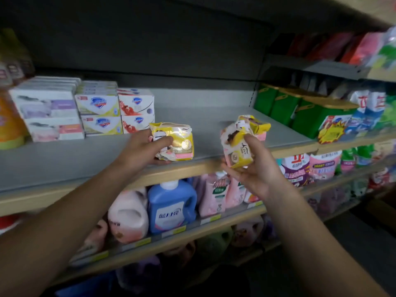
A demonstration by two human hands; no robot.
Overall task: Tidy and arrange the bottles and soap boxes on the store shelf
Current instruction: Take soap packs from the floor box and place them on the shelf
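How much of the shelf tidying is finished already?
Partly done. Already neat: the white soap boxes and the yellow and red ones sit stacked at the shelf's left. In hand: the left hand holds one yellow soap pack at the shelf edge, and the right hand holds another. Left: one more pack lies loose behind, and the middle of the shelf is bare.

On the shelf, stacked soap boxes stood at the back left, with a bottle to their left. A soap pack sat near the shelf's front edge, in the left hand. To its right, the right hand held a second soap pack before the edge. Tubs stood further right. Detergent jugs stood on the lower shelf beneath.
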